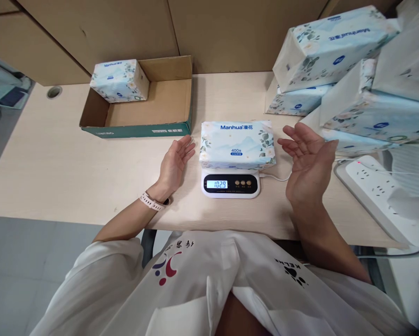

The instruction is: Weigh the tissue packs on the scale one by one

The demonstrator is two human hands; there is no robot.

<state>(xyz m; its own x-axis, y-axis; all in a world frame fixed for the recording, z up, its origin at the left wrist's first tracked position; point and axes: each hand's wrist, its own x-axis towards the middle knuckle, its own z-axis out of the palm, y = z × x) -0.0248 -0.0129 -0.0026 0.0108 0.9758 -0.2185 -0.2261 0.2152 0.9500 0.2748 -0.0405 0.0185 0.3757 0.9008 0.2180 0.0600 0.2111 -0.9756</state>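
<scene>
On the pale wood-grain surface (72,172), a white digital scale (230,192) is bearing a pale-blue, floral, box-shaped tissue pack (235,142); left hand (174,163) and right hand (307,165), both released, are flanking it; a green-sided cardboard box (139,132) is sitting farther left.

Pale-blue floral rectangular pack (237,144): smooth plastic film. White rectangular digital scale (232,184): smooth plastic, glossy black panel (232,184). Green-and-brown open cardboard box (167,100): matt.

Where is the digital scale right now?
In the head view, the digital scale sits near the table's front edge, between the left hand and right hand, under a tissue pack.
</scene>
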